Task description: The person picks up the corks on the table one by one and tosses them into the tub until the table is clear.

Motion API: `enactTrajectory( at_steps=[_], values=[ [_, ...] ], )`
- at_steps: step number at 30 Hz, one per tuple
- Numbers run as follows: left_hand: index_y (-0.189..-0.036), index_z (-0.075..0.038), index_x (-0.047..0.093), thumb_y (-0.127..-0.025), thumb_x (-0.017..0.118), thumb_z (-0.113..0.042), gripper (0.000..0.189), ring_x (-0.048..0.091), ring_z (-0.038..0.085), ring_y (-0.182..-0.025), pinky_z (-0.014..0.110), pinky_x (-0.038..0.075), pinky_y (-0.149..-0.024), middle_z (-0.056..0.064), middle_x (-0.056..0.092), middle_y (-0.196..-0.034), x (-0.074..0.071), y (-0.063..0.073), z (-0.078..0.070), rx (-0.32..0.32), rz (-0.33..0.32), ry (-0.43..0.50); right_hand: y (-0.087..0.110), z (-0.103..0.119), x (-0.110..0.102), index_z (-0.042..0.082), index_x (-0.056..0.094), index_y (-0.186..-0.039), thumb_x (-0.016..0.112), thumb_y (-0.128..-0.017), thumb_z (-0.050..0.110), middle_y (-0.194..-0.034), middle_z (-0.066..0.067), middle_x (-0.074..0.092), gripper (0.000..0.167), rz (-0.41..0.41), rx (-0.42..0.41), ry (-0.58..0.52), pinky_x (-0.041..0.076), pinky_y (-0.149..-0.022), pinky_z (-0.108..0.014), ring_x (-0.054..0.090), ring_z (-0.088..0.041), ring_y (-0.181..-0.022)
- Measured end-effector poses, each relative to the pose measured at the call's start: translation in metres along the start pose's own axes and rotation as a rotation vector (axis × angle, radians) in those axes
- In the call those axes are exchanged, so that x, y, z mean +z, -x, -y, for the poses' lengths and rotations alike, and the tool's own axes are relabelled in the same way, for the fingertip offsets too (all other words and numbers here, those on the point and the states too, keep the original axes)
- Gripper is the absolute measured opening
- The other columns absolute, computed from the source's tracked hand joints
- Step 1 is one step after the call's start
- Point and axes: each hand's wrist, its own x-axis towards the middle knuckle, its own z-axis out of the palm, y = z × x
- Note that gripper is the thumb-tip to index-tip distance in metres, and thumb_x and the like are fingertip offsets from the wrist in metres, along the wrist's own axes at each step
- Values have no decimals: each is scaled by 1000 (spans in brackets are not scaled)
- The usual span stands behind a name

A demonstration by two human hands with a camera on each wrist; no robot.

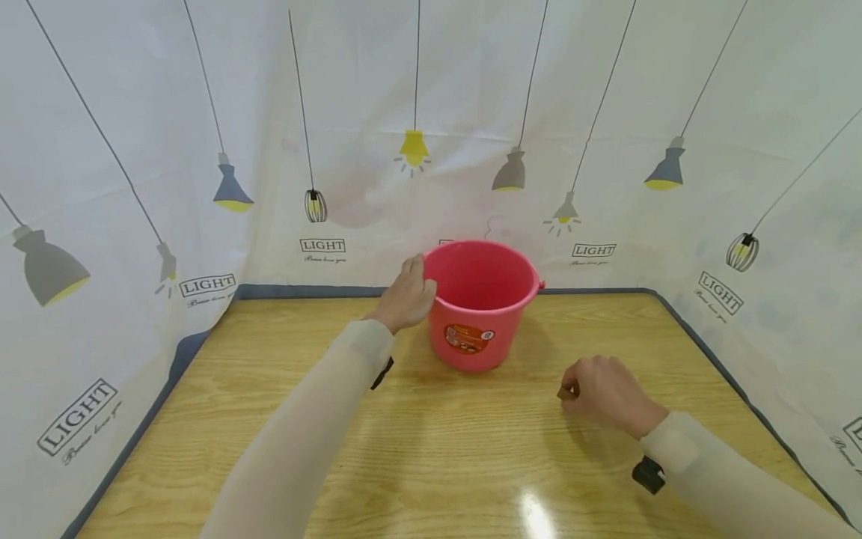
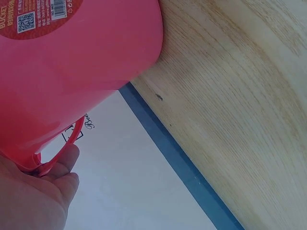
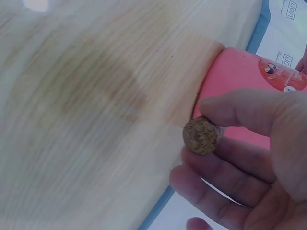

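A pink plastic bucket (image 1: 471, 363) stands upright on the wooden table, its opening facing up and an orange oval label (image 1: 466, 339) on its front. At its left rim my left hand (image 1: 406, 296) holds on; the left wrist view shows the fingers curled round the thin pink handle (image 2: 73, 136) by the rim. My right hand (image 1: 606, 393) is over the table, to the right of the bucket and nearer to me. Between its thumb and fingers it pinches a small brown cork (image 3: 200, 135), whose round, speckled end faces the right wrist camera.
The wooden table (image 1: 296, 352) ends at a dark blue border (image 1: 323, 291) along the back and sides. A white curtain (image 1: 377, 217) printed with hanging lamps rises behind the bucket and on both sides. Bright glare (image 1: 535, 516) lies on the table's near part.
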Motion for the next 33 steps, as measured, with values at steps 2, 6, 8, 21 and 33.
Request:
enactTrajectory(
  at_steps=[2, 6, 8, 21, 33],
  values=[
    [-165, -5, 2, -108, 27, -33, 68, 18, 30, -155, 50, 21, -124, 10, 5, -172, 0, 0, 0, 3, -1, 0, -2, 0, -2, 21, 73, -68, 77, -76, 7, -62, 15, 60, 17, -19, -3, -6, 39, -53, -23, 41, 0, -52],
    [-165, -4, 2, -108, 26, -33, 68, 17, 30, -155, 49, 20, -124, 11, 5, -172, 0, 0, 0, 12, -9, -6, -6, 3, -7, 17, 76, -74, 81, -78, 10, -63, 14, 60, 9, -50, 12, -20, 42, -53, -23, 45, 1, -53],
    [-165, -4, 2, -108, 26, -32, 67, 17, 30, -155, 49, 20, -124, 11, 5, -172, -1, 0, -1, 13, -12, -9, -8, 4, -8, 17, 76, -74, 81, -78, 11, -63, 15, 60, 9, -65, 18, -23, 42, -52, -23, 46, 1, -53],
    [-165, -5, 2, -108, 27, -33, 68, 19, 30, -155, 50, 22, -123, 11, 5, -172, 0, 0, -1, -2, -12, -6, -21, 16, -22, 17, 77, -78, 84, -80, 14, -68, 13, 65, 7, -93, 52, -36, 47, -57, -25, 54, -1, -59],
    [-164, -3, 3, -108, 27, -31, 67, 19, 30, -154, 50, 22, -123, 11, 6, -172, -1, 3, -3, 13, -7, -8, -34, 22, -35, 20, 75, -78, 83, -83, 17, -69, 12, 65, 10, -185, 38, -38, 45, -55, -26, 54, -4, -60]
  ],
)
